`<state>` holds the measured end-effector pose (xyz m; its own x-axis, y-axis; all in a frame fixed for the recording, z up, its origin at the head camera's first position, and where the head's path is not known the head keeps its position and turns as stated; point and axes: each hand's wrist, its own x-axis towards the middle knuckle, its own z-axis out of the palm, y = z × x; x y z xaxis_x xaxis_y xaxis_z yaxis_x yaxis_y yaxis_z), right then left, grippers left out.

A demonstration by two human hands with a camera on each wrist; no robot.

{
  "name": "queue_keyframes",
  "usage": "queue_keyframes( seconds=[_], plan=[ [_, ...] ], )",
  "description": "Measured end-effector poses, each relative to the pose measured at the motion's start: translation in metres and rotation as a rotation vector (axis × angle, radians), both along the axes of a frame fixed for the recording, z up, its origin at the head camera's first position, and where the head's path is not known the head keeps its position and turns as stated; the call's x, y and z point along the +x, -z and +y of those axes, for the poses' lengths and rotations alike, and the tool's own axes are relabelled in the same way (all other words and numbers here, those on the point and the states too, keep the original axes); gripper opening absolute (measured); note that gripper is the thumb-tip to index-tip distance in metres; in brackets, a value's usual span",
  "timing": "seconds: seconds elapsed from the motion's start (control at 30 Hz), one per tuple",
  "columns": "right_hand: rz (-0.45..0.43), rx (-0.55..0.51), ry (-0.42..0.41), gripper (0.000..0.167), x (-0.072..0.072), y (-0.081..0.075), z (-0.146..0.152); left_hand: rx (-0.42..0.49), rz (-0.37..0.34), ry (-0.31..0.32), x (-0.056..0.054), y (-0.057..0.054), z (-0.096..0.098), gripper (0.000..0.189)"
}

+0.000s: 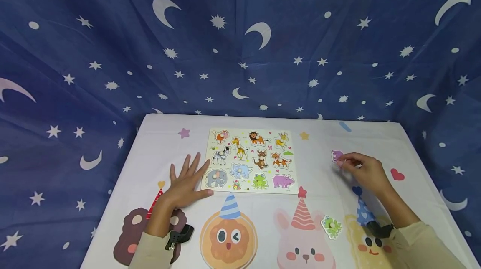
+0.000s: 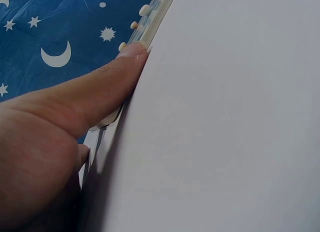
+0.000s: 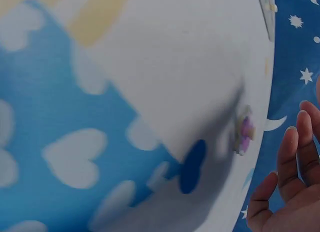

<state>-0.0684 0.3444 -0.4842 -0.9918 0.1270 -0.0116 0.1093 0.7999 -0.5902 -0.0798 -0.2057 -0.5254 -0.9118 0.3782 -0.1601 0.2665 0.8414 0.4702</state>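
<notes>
A wooden animal puzzle board (image 1: 251, 132) lies on the white tabletop. My left hand (image 1: 184, 187) rests beside its left edge with fingers spread, the thumb along the bottom left corner. In the left wrist view the thumb (image 2: 107, 87) touches the board's edge (image 2: 159, 17). A loose purple puzzle piece (image 1: 336, 155) lies to the right of the board. My right hand (image 1: 366, 173) is just over it, fingertips overlapping it in the head view. In the right wrist view the loosely bent fingers (image 3: 289, 157) are apart from the purple piece (image 3: 245, 132).
A loose green frog piece (image 1: 332, 227) lies nearer me, below and right of the board. The tablecloth (image 1: 315, 143) carries printed cartoon characters, stars and a heart. A blue curtain (image 1: 210, 56) with moons and stars hangs behind and beside the table.
</notes>
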Motion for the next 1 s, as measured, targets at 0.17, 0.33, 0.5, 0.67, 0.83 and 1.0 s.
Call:
queue_keyframes(
  seconds=[0.17,0.33,0.5,0.67,0.83,1.0],
  plan=[
    [-0.01,-0.031,-0.046,0.036,0.006,0.007,0.002,0.0,0.002,0.008,-0.001,-0.001,0.001,0.099],
    [-0.007,-0.026,-0.048,0.038,0.008,0.018,0.003,0.002,0.001,0.001,-0.001,-0.002,0.001,0.098],
    [0.006,-0.007,0.016,0.04,0.006,0.023,0.007,0.004,-0.001,0.003,0.0,-0.001,0.001,0.098],
    [0.02,0.029,0.073,0.043,0.0,0.024,0.013,0.009,0.004,0.002,0.0,0.001,0.002,0.098],
    [0.039,0.066,0.081,0.041,-0.008,0.025,0.014,0.003,0.009,-0.006,0.0,0.001,0.001,0.098],
    [0.013,0.068,0.093,0.046,-0.013,0.025,0.014,0.007,0.007,-0.006,0.0,0.0,0.0,0.098]
  ],
)
